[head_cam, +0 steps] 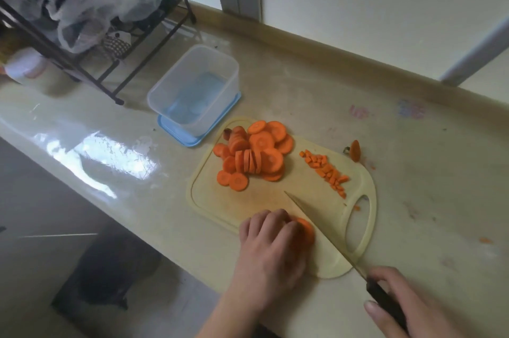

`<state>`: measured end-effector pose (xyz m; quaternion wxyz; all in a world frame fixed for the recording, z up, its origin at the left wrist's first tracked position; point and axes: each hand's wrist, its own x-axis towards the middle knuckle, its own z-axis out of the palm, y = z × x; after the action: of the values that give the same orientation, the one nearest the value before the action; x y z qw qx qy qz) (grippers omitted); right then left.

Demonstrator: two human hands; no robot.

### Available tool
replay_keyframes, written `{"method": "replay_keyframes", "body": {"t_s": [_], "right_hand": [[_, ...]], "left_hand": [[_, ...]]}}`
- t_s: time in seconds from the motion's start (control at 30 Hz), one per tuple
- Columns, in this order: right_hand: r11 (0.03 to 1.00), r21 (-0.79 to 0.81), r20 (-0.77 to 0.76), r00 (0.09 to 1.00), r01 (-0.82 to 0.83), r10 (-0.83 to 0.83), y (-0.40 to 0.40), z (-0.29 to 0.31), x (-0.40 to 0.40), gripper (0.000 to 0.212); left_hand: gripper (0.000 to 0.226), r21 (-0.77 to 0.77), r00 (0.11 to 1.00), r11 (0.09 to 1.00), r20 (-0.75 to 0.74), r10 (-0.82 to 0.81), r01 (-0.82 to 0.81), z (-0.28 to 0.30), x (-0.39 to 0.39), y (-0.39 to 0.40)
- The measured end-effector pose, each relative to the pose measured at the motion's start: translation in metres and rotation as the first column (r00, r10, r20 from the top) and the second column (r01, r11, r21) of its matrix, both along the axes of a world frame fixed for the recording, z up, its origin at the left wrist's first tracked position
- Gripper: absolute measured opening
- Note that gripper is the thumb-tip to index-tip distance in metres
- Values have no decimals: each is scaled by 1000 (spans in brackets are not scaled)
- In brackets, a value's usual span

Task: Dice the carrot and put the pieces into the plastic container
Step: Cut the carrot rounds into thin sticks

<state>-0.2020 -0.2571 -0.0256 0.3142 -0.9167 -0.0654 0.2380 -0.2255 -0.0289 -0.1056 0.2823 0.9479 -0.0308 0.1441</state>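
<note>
- Left hand (271, 238): we are curling our fingers over a small stack of carrot slices (306, 229) at the near edge of the cutting board (264, 201), pinning it down. Risk: the fingertips are sitting just beside the blade, so a slip of the stack could bring them under the edge.
- Right hand (410, 307): we are gripping the dark handle of the knife (325, 235), fingers wrapped round it, thumb lying along the side. The blade is angling across the board with its tip pointing toward the middle. Risk: a rocking cut on round slices could be rolling them sideways and giving uneven dice.
- Sliced carrot pile (252, 156): we are keeping most of the carrot as rounds heaped at the far left of the board, not yet diced. Risk: the heap is crowding the working space and loose rounds could be sliding into the cut.
- Diced pieces (326, 172): we are leaving a short row of small cubes at the right of the board. Risk: they are lying near the edge and handle hole, and a few bits are already scattered on the counter (413, 172).
- Plastic container (194, 87): we are keeping it empty, standing on its blue lid (176, 131) just beyond the board's far left corner. Risk: carrying pieces across the gap could be dropping some.
- Carrot end (355, 149): it is lying off the board at the right, discarded.
</note>
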Motion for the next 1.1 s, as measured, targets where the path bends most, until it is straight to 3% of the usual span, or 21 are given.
{"method": "replay_keyframes", "body": {"t_s": [0.07, 0.23, 0.37, 0.47, 0.57, 0.67, 0.8, 0.93, 1.1], "right_hand": [[1000, -1, -42, 999, -28, 27, 5, 2, 2, 50], [996, 84, 91, 995, 33, -41, 11, 2, -2, 32], [999, 39, 150, 988, -35, 29, 14, 2, -2, 44], [995, 64, 241, 967, 70, -84, 16, 0, 2, 37], [996, 9, 187, 978, -93, 90, 6, 6, 1, 33], [995, 8, 170, 980, -103, 100, 0, 11, 6, 34], [988, -104, 157, 979, -115, 131, 10, 8, 11, 34], [997, 14, 24, 997, -69, 69, 17, 3, 17, 51], [994, 81, 44, 996, -75, 72, 15, 8, 15, 37]], "left_hand": [[28, 14, 997, 999, 60, -38, 37, -1, 5, -2], [24, 117, 972, 968, 55, -230, 222, -7, 6, 5], [22, 106, 970, 967, 59, -238, 231, -8, 3, 6], [22, 86, 971, 971, 61, -230, 225, -8, 4, 5], [22, 73, 973, 973, 51, -223, 220, -8, 3, 5], [20, 58, 973, 972, 40, -228, 226, -7, 5, 5], [19, 33, 971, 971, 44, -236, 235, -6, 7, 6], [17, 32, 974, 975, 56, -221, 220, -7, 7, 6], [12, 35, 979, 982, 78, -188, 186, -8, 5, 5]]}}
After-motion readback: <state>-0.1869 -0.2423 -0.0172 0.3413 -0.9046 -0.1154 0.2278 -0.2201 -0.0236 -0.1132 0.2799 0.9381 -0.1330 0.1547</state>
